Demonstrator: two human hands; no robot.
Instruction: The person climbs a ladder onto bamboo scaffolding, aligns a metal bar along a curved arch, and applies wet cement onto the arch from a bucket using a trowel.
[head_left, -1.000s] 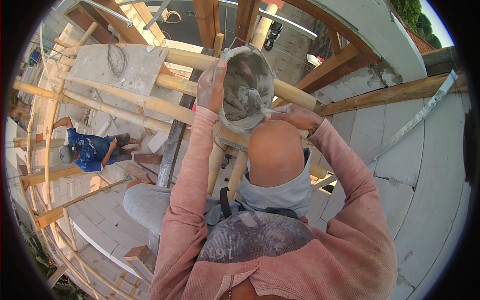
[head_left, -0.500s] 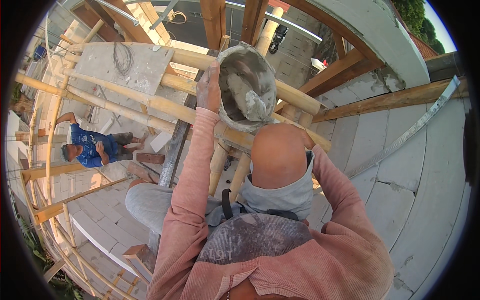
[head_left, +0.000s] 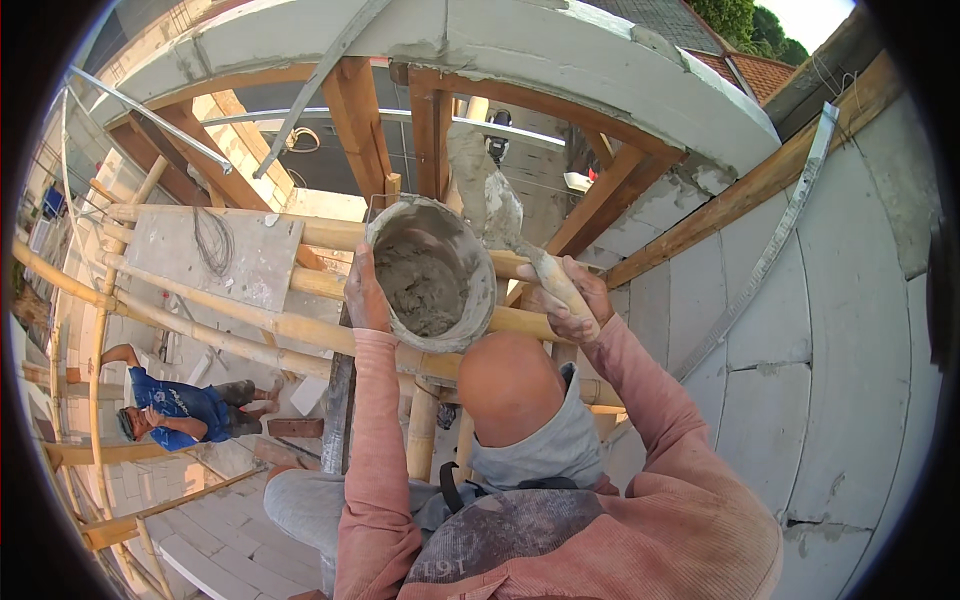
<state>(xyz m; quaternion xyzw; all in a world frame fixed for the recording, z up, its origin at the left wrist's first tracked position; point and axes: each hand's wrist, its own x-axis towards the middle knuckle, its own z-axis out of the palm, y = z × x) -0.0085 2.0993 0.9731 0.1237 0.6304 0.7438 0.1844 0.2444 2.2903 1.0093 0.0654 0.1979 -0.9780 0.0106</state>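
My left hand [head_left: 366,292] is closed on the left side of a round, mortar-crusted bucket [head_left: 478,290], holding it tilted above my knee. Wet grey mortar [head_left: 428,292] lies inside, its surface rough. To the right of the bucket, my right hand [head_left: 584,305] is wrapped round the pale handle of a trowel [head_left: 562,284]. The trowel's blade points up and away, coated with grey mortar, beyond the bucket's right rim. Bamboo poles [head_left: 330,235] run behind and below the bucket.
A pale block wall [head_left: 760,420] rises on my right, with a long metal strip [head_left: 775,270] against it. Ahead stand timber props [head_left: 355,130] under a curved grey beam [head_left: 540,45]. Lower left, a person in a blue shirt [head_left: 180,408] stands beyond the bamboo scaffold; a wire coil lies on a board [head_left: 255,265].
My right hand has lifted the trowel out of the bucket to the right, with mortar on its blade. The view has shifted, and the bucket appears lower and further left.
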